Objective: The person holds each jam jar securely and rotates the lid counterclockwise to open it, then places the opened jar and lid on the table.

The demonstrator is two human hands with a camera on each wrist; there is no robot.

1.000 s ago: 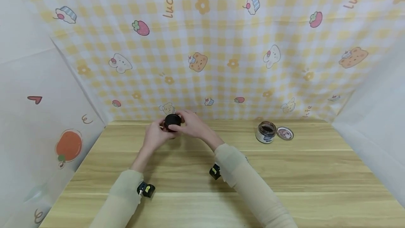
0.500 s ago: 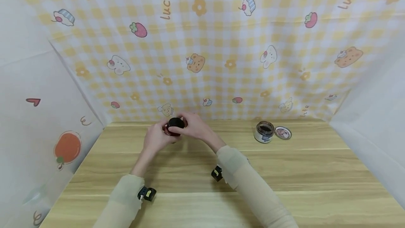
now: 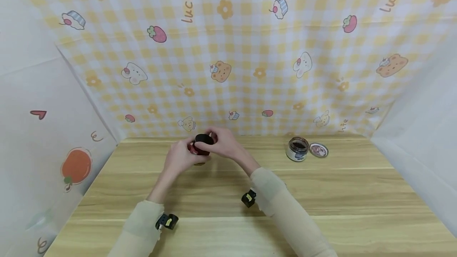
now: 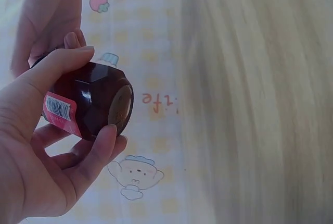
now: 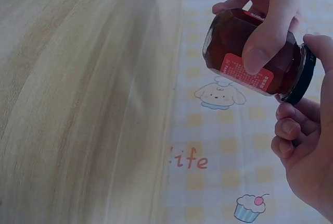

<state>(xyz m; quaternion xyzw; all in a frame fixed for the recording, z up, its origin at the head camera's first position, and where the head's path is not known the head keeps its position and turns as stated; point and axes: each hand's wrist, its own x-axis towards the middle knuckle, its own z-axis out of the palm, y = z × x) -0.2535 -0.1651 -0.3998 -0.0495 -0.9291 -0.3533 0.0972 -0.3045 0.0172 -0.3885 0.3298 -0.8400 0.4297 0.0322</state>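
Note:
A faceted glass jar point(image 5: 223, 39) with dark red-brown contents is held up off the table, with a barcode label point(image 4: 61, 113) on its side. My left hand point(image 3: 177, 157) grips the jar's body, thumb on one side and fingers on the other. At the other end, my right hand point(image 3: 225, 142) pinches the jar's black lid point(image 5: 303, 76) between thumb and fingers. The lid sits on the jar's mouth. In the head view the lid faces up, and the fingers hide much of the glass.
An uncovered jar point(image 3: 297, 154) with dark contents and a white label stands at the back right. Beside it a round lid point(image 3: 319, 150) lies on the wooden table point(image 3: 228, 197). A yellow checked cloth point(image 3: 250, 50) hangs along the table's back edge.
Both hands and the jar have shifted a little to the right and slightly nearer. Each hand keeps its hold, left on the body and right on the lid.

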